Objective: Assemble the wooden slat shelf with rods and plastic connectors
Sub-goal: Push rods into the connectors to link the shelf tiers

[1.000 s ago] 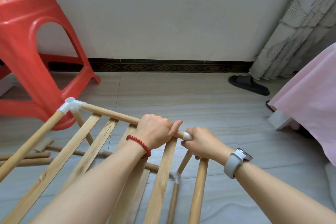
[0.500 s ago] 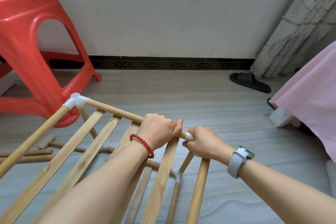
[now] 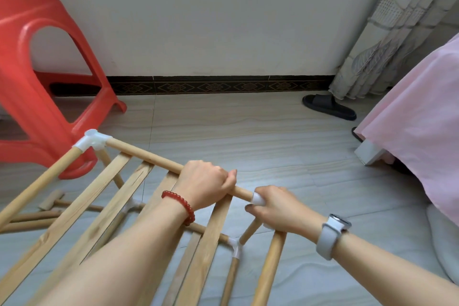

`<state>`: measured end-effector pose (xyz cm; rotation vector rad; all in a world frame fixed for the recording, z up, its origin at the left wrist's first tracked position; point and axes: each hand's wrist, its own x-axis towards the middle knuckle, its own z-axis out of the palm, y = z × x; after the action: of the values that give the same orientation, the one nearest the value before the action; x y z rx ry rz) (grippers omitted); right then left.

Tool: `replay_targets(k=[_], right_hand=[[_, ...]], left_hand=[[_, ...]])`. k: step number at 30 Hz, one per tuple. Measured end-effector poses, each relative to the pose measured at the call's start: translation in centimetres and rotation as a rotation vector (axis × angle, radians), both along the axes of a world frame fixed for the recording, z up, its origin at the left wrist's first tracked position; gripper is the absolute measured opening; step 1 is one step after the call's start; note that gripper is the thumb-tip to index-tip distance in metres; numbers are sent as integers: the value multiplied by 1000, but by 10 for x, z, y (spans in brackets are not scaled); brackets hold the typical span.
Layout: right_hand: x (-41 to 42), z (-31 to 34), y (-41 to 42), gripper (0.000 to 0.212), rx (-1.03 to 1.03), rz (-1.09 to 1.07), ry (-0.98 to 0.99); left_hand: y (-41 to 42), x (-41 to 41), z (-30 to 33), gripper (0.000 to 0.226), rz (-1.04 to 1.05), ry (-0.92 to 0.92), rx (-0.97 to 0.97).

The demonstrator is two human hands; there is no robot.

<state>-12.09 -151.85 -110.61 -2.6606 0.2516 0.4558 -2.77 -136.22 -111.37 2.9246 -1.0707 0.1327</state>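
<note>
- Both hands grip the shelf frame in the head view: the left hand (image 3: pixel 206 182) is curled over the top rod (image 3: pixel 146 156), thumb laid along it, and the right hand (image 3: pixel 278 206) is wrapped round the white corner connector (image 3: pixel 257 199) at that rod's right end.
- At the rod's far left end sits another white plastic connector (image 3: pixel 93 140), joining it to a side rod (image 3: pixel 37 185) that runs down toward the lower left edge.
- Wooden slats (image 3: pixel 99 201) slope from the top rod toward the camera, side by side with gaps between them; both forearms lie over them and hide parts of them.
- Below the right hand a short rod (image 3: pixel 250 230) drops to a lower connector (image 3: pixel 236 247) near the floor, and another rod (image 3: pixel 269 268) runs just beside it toward the bottom edge.
- Loose rods (image 3: pixel 32 218) lie on the tiled floor (image 3: pixel 248 136) at the left, under the frame.
- A red plastic stool (image 3: pixel 37 82) stands at the left against the wall, just behind the frame's left corner.
- A black slipper (image 3: pixel 327 107) lies by the curtain (image 3: pixel 397 27) at the right, with a pink cloth (image 3: pixel 422 119) near it.
- The left wrist wears a red bead bracelet (image 3: pixel 180 205), the right a white watch (image 3: pixel 331 233).
</note>
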Motion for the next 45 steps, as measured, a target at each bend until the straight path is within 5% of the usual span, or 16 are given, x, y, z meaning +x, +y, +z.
replay_targets(k=[3,6,9,11,16,20,32,35,37,42,45], right_hand=[[0,-4,-3,22,314,-192,-25],[-24,-12,-10,32,842,-379,-51],[-41,-19,-9,33,1359,-567,-128],[-46,-24,-10,36,1507,-642,-153],[-47,-40,-7,28,794,-283,-195],[-43,-47,-9,24,518,-209,-191],[-42,-68,-17,13,544,-288,-309],[-42,-71,-22,15,563,-298,-325],[-42,-71,-30,23,566,-318,-333],[-50,-63,-23,31,609,-290,-191],[-59,-51,-18,19,609,-510,-356]], left_hand=[[-6,-2,1,56,11,23,-1],[-4,2,8,58,35,152,-1],[-7,-7,17,47,-58,265,-71],[-16,-17,26,33,-148,384,-169],[-47,-38,30,36,-199,493,1],[-56,-35,27,37,-145,557,58],[-52,-25,9,29,-265,961,-207],[-46,-26,34,28,-263,1089,-556],[-50,-12,62,31,-235,983,-720],[-50,-13,75,36,-171,841,-552],[-33,-31,60,30,-109,918,-573]])
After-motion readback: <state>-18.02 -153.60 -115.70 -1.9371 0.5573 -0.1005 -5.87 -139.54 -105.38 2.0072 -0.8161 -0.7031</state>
